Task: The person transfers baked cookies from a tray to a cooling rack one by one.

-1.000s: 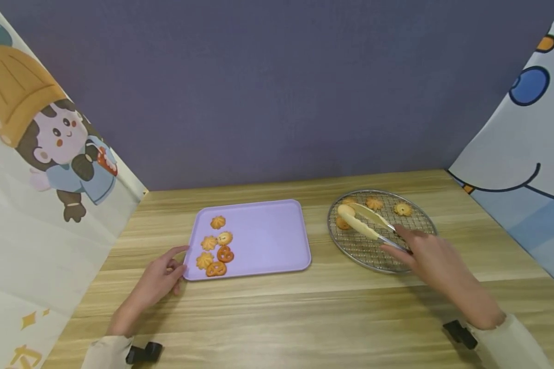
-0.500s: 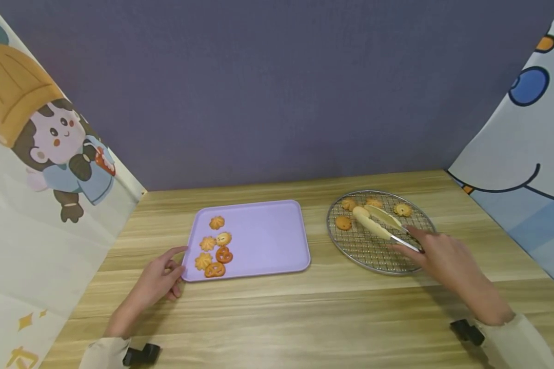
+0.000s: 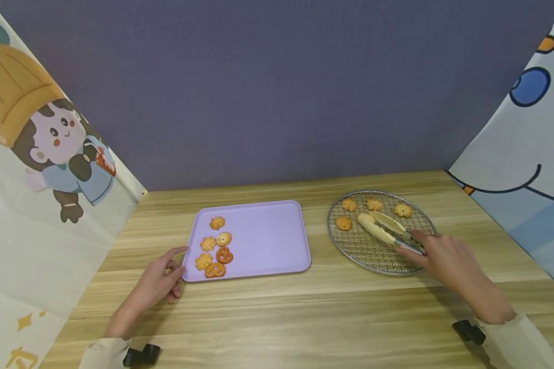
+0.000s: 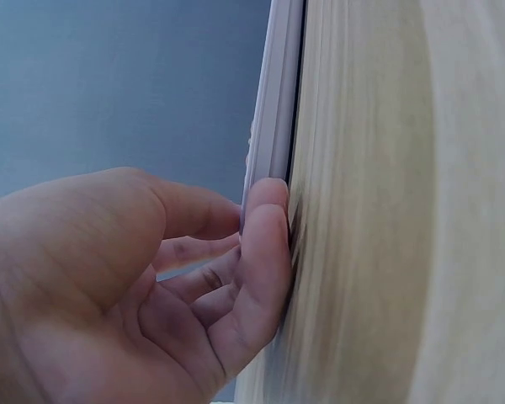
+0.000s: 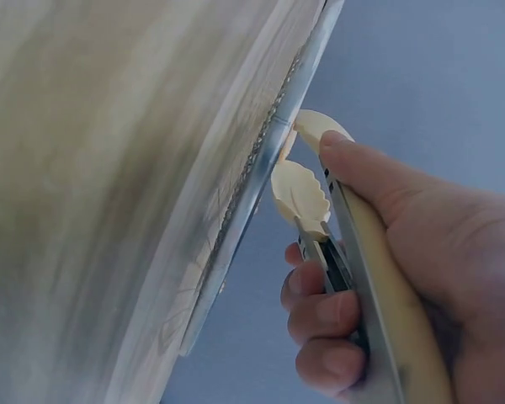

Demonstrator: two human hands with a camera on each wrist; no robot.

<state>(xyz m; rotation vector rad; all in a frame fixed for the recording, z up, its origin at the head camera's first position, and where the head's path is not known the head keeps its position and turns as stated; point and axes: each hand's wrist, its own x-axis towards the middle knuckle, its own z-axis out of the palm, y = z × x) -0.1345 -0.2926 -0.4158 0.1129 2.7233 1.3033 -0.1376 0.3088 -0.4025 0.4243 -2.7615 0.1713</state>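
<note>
A lilac tray (image 3: 268, 236) lies on the left of the table. Its near left corner is between the thumb and fingers of my left hand (image 3: 154, 279), which pinches the rim (image 4: 269, 126) in the left wrist view. Several flower-shaped cookies (image 3: 204, 261), a pale round cookie (image 3: 223, 239) and two pretzels (image 3: 215, 270) lie along the tray's left side. My right hand (image 3: 448, 259) grips tongs (image 3: 378, 230) with cream scalloped tips, low over a round wire rack (image 3: 374, 259). The tips stand slightly apart, with no cookie showing between them.
Along the rack's far and left side lie several cookies, among them a plain round one (image 3: 343, 223) and one with a pale centre (image 3: 403, 210). A dark wall (image 3: 277, 102) rises behind the wooden table (image 3: 277, 323); printed panels flank both sides.
The tongs have drawn back to the right, away from the cookies at the rack's left, which now show fully. My left hand stays at the tray's corner.
</note>
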